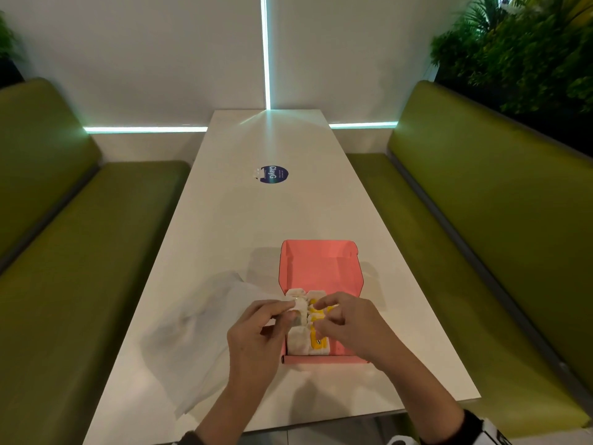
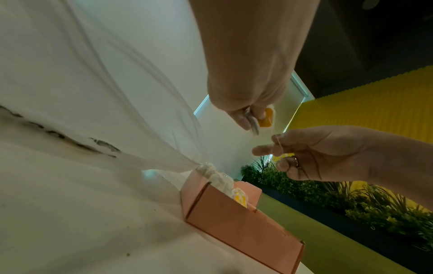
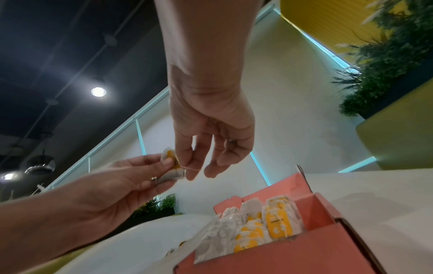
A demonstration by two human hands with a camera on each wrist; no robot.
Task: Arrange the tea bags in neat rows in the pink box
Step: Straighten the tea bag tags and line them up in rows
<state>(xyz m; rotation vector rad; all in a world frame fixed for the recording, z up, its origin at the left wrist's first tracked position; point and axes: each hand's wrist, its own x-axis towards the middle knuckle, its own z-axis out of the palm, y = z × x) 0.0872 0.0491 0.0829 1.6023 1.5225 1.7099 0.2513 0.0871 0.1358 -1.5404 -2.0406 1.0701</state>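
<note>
The pink box [image 1: 321,359] lies open on the white table [image 1: 256,220], its lid flap folded back. Several white tea bags with yellow tags [image 1: 308,343] fill its left part in rows; its right part shows bare pink floor. Just above the box my left hand [image 1: 290,308] pinches one tea bag [image 1: 300,308] between thumb and fingers. Close beside it, my right hand [image 1: 321,313] pinches that bag's thin string [image 3: 189,168]. The left wrist view shows the held tea bag [image 2: 267,119] and the box [image 2: 239,228] below it. The tea bags [image 3: 264,228] stand upright in the right wrist view.
A crumpled clear plastic bag [image 1: 208,319] lies on the table against the box's left side. A round blue sticker [image 1: 273,174] sits farther up the table. Green benches [image 1: 481,236] flank both long sides, with plants [image 1: 529,59] behind the right one.
</note>
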